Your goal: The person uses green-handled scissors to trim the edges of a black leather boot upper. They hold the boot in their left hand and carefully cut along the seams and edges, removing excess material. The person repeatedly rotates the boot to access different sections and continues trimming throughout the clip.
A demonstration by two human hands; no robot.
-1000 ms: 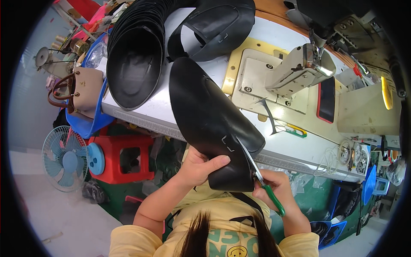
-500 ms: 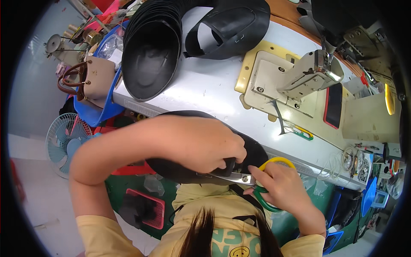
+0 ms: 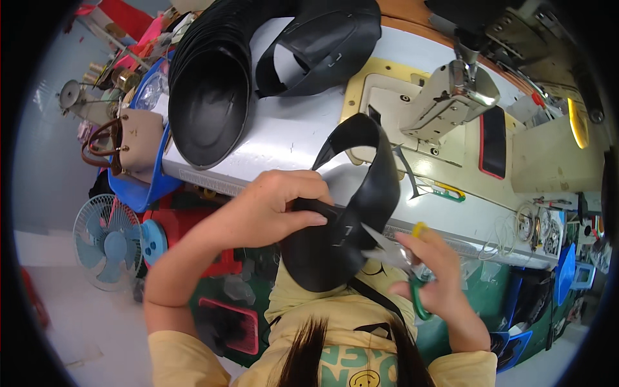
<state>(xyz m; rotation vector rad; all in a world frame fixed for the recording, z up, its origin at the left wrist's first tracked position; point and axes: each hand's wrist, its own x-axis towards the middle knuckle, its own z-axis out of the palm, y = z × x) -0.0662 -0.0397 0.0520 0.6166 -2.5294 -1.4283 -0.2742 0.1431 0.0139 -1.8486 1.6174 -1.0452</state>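
My left hand [image 3: 274, 209] pinches a black, leather-like piece [image 3: 319, 255] between thumb and fingers, in front of my lap. Its upper part curls round into an open loop that rises over the table edge, and small pale marks show on its face. In my right hand [image 3: 435, 267] is a pair of scissors [image 3: 390, 251] with one yellow and one green handle. Their blades are parted, slightly blurred, with the tips at the right edge of the black piece; whether they touch it I cannot tell.
A stack of black curved pieces [image 3: 209, 122] and a similar flat piece [image 3: 342, 64] lie on the white table [image 3: 277, 145]. Right of them stand a sewing machine [image 3: 448, 103], a phone [image 3: 493, 142] and a small cutter [image 3: 448, 191]. A fan [image 3: 115, 245] and handbag [image 3: 142, 142] are at left.
My left hand has turned and moved left, lifting the black piece so its face and loop show. The scissors have drawn back to the right, blades now apart.
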